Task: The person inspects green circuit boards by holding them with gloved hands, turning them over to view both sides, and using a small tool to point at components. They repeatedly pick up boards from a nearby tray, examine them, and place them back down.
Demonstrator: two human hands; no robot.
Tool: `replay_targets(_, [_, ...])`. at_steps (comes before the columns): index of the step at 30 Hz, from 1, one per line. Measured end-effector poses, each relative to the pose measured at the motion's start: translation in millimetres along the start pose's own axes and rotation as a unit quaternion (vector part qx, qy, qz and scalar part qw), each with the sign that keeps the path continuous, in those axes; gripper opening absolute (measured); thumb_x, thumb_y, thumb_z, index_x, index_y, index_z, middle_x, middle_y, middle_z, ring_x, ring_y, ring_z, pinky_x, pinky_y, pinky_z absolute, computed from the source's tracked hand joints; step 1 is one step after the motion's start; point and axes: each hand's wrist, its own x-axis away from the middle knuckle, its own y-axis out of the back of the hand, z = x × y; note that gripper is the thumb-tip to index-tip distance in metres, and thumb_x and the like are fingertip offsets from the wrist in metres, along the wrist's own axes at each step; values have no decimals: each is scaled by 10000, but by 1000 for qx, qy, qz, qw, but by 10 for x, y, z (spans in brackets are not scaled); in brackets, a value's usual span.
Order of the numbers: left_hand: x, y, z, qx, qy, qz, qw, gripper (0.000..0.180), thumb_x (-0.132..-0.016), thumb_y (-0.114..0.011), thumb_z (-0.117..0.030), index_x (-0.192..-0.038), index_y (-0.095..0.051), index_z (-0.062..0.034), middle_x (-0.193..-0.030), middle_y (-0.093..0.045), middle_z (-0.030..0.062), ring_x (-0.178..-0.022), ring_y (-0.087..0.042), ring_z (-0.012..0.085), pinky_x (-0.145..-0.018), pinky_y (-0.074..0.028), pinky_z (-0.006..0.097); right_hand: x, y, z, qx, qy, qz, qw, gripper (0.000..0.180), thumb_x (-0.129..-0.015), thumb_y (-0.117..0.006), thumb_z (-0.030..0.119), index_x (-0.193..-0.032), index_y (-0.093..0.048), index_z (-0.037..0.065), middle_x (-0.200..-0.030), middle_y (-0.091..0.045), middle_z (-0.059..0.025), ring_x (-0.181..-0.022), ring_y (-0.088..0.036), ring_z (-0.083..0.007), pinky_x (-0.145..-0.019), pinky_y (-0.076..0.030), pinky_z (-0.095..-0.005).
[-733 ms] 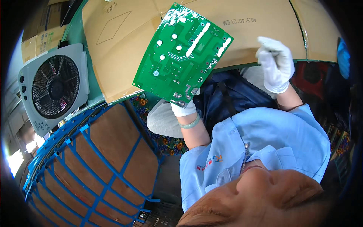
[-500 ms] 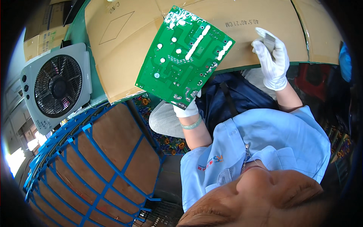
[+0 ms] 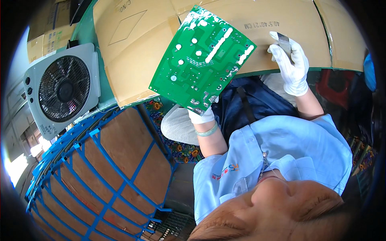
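The left hand (image 3: 201, 116) is gripping a green circuit board (image 3: 203, 56) by its lower edge, raised over the cardboard-covered table (image 3: 132, 60). The right hand (image 3: 292, 64) is pinching a small metal blade (image 3: 284, 41). Held only at one edge, the board could tip or slip from the gloved fingers.

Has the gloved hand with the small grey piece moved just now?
Yes. The right hand rose toward the cardboard, piece now raised before it.
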Motion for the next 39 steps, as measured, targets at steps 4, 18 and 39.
replay_targets(4, [21,46,-1,0,-3,-4,1000,479,-996,-485,-423,-1276,-533,-37,-1181,-633,143,-905,-644,265,-675,-531,374,-5,14,9,-16,-8,6,1000,325,-901,-715,77,-1191,-634,-43,-848,-703,-60,-695,-636,-98,-630,-509,-228])
replay_targets(18, [123,273,-32,6,-32,-5,999,483,-991,-494,-426,-1274,-533,-36,-1177,-635,142,-881,-644,260,-645,-523,364,-13,-53,13,24,6,-5,1000,286,-901,-697,50,-1162,-630,-48,-989,-721,-113,-737,-665,-136,-675,-534,-267])
replay_targets(39, [680,525,-74,-84,-507,150,844,490,-983,-508,-432,-1270,-532,-35,-1170,-639,139,-844,-645,253,-600,-511,349,-44,636,-2098,-153,-158,-50,974,291,-970,-622,127,-1226,-624,-13,-856,-663,-63,-659,-557,-77,-585,-449,-203])
